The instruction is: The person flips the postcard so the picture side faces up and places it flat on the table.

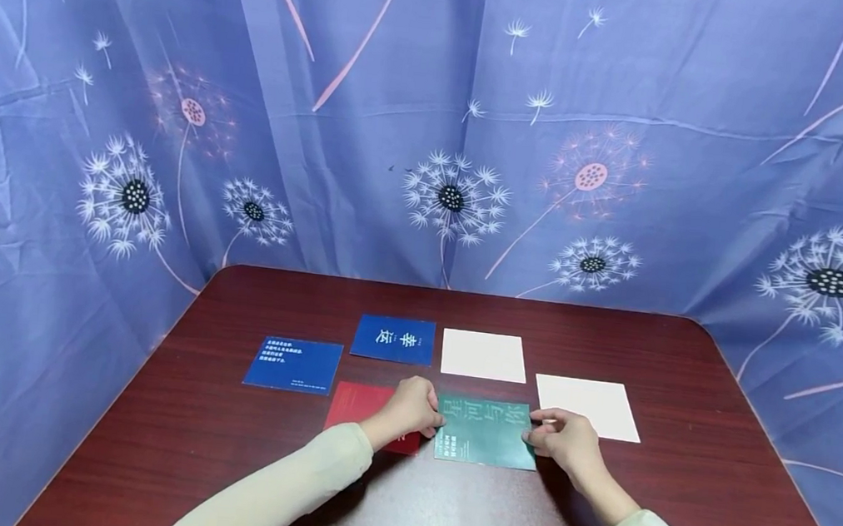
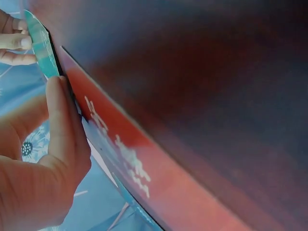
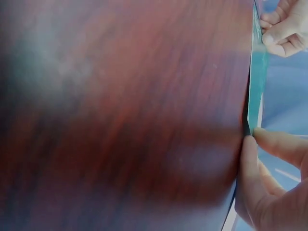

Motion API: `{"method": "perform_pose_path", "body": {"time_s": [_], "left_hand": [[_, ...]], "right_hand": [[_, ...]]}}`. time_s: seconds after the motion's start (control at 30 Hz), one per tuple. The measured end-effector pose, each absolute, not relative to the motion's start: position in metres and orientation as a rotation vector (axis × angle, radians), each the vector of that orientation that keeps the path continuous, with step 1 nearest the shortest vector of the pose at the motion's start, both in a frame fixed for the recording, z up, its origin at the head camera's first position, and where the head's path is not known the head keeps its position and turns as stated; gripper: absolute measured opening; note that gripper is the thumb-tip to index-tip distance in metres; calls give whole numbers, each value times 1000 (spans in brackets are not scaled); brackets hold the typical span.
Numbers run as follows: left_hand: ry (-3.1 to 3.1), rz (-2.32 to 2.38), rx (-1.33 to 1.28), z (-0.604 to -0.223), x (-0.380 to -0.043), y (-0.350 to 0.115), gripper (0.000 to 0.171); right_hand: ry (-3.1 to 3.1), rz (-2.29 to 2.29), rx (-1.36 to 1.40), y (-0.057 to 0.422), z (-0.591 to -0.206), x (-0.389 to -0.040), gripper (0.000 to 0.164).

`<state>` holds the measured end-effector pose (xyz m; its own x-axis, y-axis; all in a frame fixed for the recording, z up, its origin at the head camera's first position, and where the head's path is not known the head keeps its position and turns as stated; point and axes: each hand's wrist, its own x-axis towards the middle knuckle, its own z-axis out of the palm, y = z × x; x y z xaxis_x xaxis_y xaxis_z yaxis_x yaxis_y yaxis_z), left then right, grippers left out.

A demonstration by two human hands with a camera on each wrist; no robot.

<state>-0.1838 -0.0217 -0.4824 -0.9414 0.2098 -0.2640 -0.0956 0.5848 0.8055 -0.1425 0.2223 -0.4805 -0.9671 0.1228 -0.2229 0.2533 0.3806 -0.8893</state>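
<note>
A green card (image 1: 485, 436) with pale Chinese characters lies between the two hands at the middle of the table. My left hand (image 1: 412, 406) pinches its left edge, above the right part of a red card (image 1: 356, 403). On the opposite side, my right hand (image 1: 567, 441) pinches the right edge between thumb and fingers. Seen from the right wrist, the green card (image 3: 258, 79) appears nearly edge-on and close to the tabletop; whether all of it touches the table, I cannot tell. The left hand and forearm partly cover the red card.
Two blue cards with white writing lie to the left, one nearer (image 1: 294, 365) and one farther back (image 1: 394, 340). Two blank white cards lie behind (image 1: 484, 355) and to the right (image 1: 589, 406). A dandelion-patterned blue curtain (image 1: 370, 167) hangs around the dark red wooden table (image 1: 172, 442).
</note>
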Motion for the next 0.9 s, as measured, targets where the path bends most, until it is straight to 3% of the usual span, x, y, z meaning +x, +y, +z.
{"method": "perform_pose_path", "body": {"time_s": [0.43, 0.9], "left_hand": [[2561, 1063, 185, -478, -187, -20, 26], [2502, 1400, 134, -459, -201, -26, 16]], "right_hand": [[2602, -1498, 311, 221, -481, -146, 26], [2522, -1663, 252, 221, -462, -162, 25]]}}
